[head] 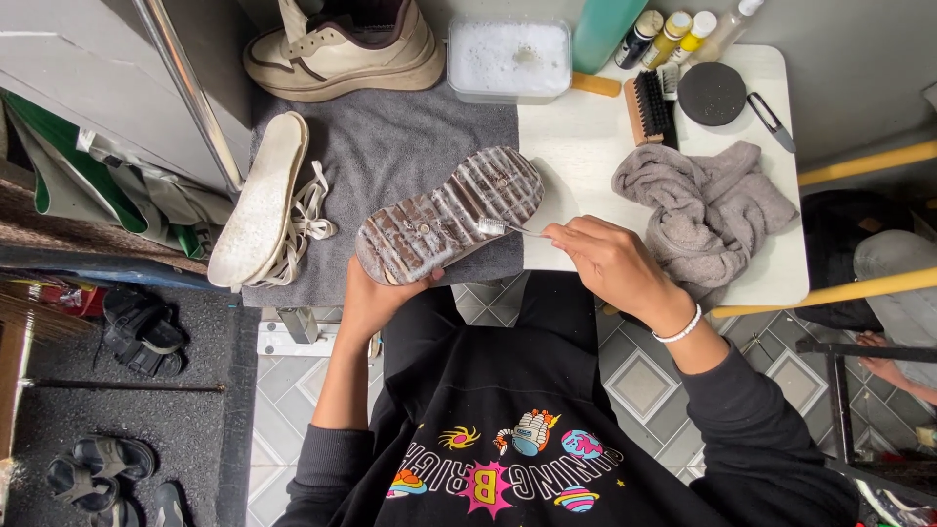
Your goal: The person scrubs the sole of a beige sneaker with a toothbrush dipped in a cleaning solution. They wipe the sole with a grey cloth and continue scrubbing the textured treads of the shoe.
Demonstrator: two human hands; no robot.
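My left hand (376, 293) holds a shoe (451, 213) from below, sole turned up, its grooved tread wet with foam. My right hand (607, 259) pinches a small thin brush (503, 228) whose bristled head rests on the sole near its middle. The shoe hangs over a grey towel (390, 146) spread on the white table (586, 146). A white bead bracelet sits on my right wrist.
The matching cream shoe (342, 49) stands at the back, beside a tub of soapy water (509, 57). An insole and laces (264, 200) lie left. A scrub brush (649, 107), a round black pad (712, 94), bottles (673, 29) and a crumpled grey cloth (708, 210) lie right. Sandals (142, 332) rest on the floor.
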